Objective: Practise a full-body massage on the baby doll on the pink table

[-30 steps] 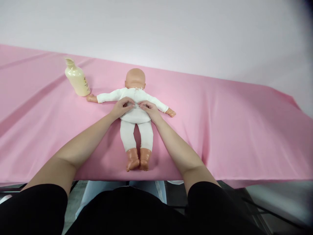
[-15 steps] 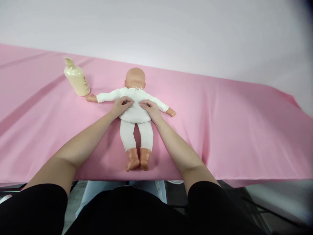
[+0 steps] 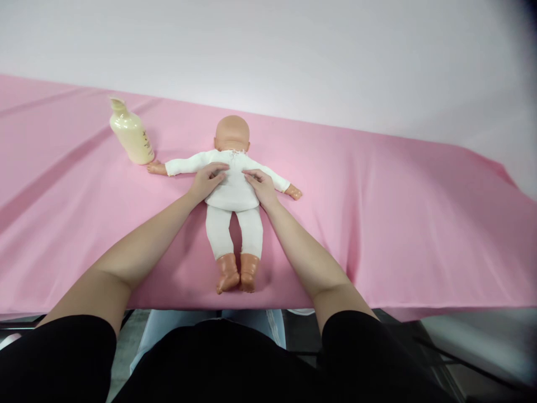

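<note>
A baby doll (image 3: pixel 233 193) with a white cloth body lies on its chest, its bald head away from me and its arms spread. On the left side of its upper back rests my left hand (image 3: pixel 209 180), open, with the thumb apart from the fingers. My right hand (image 3: pixel 262 186) lies on the right side of the back, also open, fingers stretched toward the middle. Between the two hands a strip of white cloth shows. Neither hand holds anything that I can see. The doll's face is hidden beneath it.
A pale yellow pump bottle (image 3: pixel 131 134) stands left of the doll, by its outstretched hand. Pink cloth (image 3: pixel 403 224) covers the table, with folds at the left and right. Behind the table rises a white wall (image 3: pixel 268 56). The table's front edge is close to my body.
The fingers of my left hand have slid slightly up the doll's back. My right fingers have shifted a little outward, widening the gap between the hands. Doll and bottle stay put.
</note>
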A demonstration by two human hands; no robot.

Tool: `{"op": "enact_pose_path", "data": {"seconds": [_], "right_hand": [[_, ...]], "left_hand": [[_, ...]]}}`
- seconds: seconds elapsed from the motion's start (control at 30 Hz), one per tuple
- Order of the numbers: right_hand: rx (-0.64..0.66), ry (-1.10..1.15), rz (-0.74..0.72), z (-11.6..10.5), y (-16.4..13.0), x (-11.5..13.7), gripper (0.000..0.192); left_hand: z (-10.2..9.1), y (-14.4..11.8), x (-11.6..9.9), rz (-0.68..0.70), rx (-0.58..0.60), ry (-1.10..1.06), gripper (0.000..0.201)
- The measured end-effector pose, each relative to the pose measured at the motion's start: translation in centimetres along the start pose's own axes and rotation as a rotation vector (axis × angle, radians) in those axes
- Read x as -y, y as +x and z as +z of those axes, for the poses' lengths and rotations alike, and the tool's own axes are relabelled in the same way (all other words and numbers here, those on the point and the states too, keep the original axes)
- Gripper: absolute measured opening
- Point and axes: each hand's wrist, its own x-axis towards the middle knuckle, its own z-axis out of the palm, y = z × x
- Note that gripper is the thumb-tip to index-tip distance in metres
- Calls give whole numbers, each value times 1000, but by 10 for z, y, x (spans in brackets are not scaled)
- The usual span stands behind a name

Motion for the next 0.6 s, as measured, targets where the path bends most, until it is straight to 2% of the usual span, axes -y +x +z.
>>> {"op": "enact_pose_path", "data": {"seconds": [0.1,0.17,0.33,0.6], "right_hand": [[-5,-14,-28,0,0,0,42],[-15,-54,-48,0,-2,2,44],[-23,-110,-43,-2,-5,5,62],[14,-23,3,-2,-3,4,71]], "left_hand": [[0,0,1,-14,0,-14,31],[0,-1,3,-28,-25,-28,41],[0,0,8,-79,-68,-44,66],[0,1,3,-108,-73,-77,68]]}}
